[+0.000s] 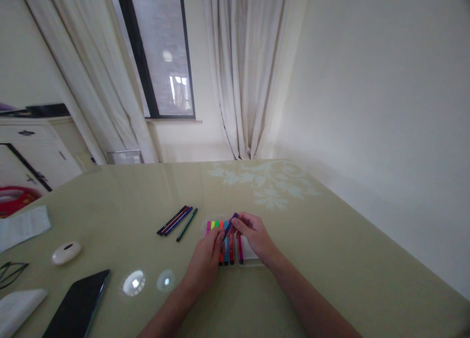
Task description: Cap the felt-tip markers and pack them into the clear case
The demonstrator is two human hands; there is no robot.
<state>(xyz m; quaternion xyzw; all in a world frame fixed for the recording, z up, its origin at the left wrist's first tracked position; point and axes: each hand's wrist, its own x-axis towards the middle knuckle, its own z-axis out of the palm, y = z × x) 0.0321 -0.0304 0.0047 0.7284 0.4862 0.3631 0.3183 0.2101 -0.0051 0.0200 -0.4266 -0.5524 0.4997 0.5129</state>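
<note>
Both my hands meet over a clear plastic marker case [253, 262] lying on the table. Between them is a purple marker [230, 224], tilted up to the right. The fingers of my left hand [206, 257] close round its lower end, while my right hand [256, 232] pinches it near the top. Under my hands, several bright markers [226, 252] lie side by side in the case, partly hidden by my fingers. A single magenta marker [240, 250] sits in the case's right half. Left of the case, several dark markers [176, 221] lie loose, with a green marker [187, 224] slightly apart.
At the left of the table [147, 186] lie a dark tablet [79, 303], a white oval object [66, 253], a white box-like object [20, 306], glasses [11, 272] and a paper sheet [25, 226]. A wall [385, 132] borders the table's right edge; curtains [246, 73] hang behind it.
</note>
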